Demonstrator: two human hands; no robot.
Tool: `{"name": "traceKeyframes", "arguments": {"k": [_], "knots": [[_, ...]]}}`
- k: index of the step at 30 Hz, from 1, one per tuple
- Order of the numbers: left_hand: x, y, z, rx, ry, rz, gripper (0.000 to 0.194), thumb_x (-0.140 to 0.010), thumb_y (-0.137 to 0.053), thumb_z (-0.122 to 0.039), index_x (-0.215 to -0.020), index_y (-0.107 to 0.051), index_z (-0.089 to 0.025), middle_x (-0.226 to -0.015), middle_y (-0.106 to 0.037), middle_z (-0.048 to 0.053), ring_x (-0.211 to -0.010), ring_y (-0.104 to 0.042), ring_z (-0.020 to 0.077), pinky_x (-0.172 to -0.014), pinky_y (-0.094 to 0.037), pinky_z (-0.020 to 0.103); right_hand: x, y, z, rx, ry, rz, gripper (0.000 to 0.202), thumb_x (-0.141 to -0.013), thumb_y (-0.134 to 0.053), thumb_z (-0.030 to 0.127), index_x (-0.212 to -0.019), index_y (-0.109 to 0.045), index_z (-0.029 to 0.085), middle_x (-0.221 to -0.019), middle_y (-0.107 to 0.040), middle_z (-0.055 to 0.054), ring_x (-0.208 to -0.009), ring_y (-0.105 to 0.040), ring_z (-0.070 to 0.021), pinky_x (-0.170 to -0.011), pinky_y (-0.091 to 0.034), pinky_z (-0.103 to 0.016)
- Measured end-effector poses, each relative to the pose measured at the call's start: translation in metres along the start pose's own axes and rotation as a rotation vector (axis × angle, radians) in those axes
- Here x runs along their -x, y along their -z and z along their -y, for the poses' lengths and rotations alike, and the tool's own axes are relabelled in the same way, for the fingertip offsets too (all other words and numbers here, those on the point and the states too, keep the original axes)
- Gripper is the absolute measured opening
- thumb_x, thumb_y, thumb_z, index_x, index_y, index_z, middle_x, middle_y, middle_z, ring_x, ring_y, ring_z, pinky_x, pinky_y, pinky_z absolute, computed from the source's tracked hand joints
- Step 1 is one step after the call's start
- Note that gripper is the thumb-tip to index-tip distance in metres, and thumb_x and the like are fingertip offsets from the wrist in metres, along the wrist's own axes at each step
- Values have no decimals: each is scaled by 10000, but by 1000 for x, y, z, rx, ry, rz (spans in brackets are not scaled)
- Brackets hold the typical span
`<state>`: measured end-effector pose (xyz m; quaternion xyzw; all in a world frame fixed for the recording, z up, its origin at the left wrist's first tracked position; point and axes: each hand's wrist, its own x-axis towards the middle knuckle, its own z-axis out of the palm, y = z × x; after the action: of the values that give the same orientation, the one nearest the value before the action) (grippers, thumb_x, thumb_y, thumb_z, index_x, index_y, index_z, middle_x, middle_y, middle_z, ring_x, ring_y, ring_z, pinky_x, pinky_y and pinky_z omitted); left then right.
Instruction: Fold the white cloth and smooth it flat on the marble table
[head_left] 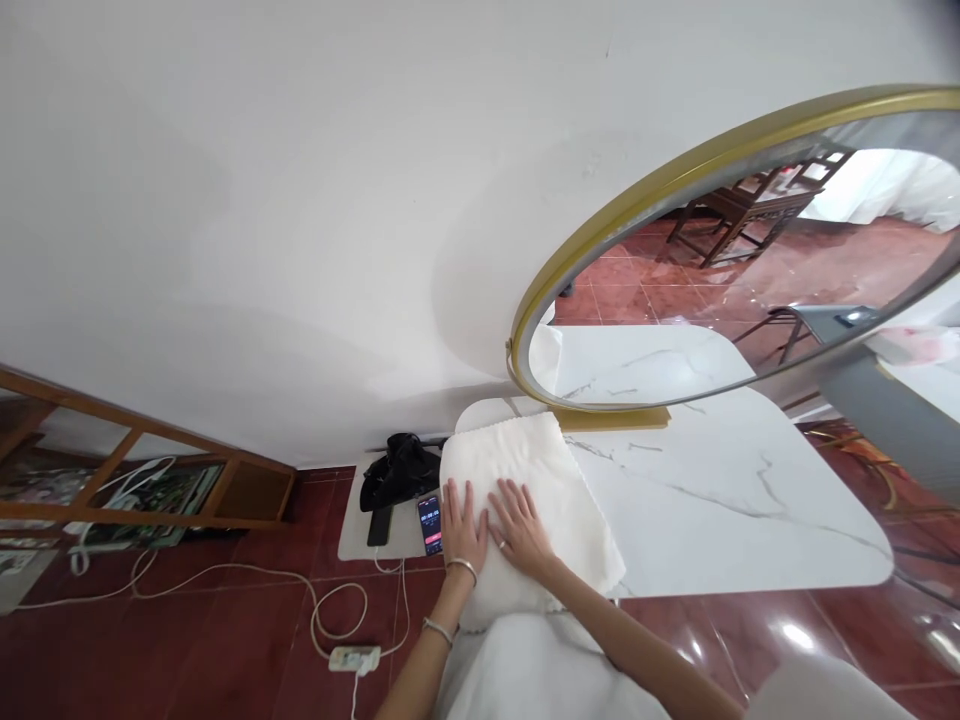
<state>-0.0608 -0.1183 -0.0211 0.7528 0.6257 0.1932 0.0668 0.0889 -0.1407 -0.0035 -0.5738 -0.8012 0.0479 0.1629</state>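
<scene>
A white folded cloth (555, 490) with a zigzag-cut edge lies over the left end of a white marble-patterned table (720, 500), its near part hanging toward my lap. My left hand (463, 530) rests flat on the cloth's left side, fingers pointing away from me. Close beside it, my right hand (521, 530) also lies flat on the cloth, fingers slightly spread and a ring on one of them. Neither hand grips anything. Just left of my left hand is a phone (430, 524) with its screen lit, showing a timer.
A gold-rimmed round mirror (577, 260) stands at the table's back. Left of the table, a lower white surface (352, 535) holds a black bag (401, 470) and a dark phone (379, 526). A power strip (354, 659) with trailing cables lies on the red tiled floor. A wooden shelf (255, 490) stands far left.
</scene>
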Motion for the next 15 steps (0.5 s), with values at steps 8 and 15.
{"name": "traceKeyframes", "arguments": {"k": [8, 15], "knots": [[24, 2, -26, -49, -24, 22, 594, -925, -405, -292, -1481, -210, -221, -1574, -128, 83, -1446, -112, 267, -1159, -212, 507, 60, 14, 4, -39, 66, 65, 757, -890, -448, 462, -1507, -118, 175, -1554, -162, -126, -1426, -156, -329, -1113, -244, -559], [1, -15, -53, -7, -191, 39, 589, -902, -417, -275, -1471, -264, -249, -1570, -181, 71, -1438, -170, 265, -1157, -206, 512, 71, 11, -15, 37, -109, -34, 713, -912, -420, 449, -1506, -102, 217, -1538, -215, -102, -1409, -226, -326, -1102, -239, -583]]}}
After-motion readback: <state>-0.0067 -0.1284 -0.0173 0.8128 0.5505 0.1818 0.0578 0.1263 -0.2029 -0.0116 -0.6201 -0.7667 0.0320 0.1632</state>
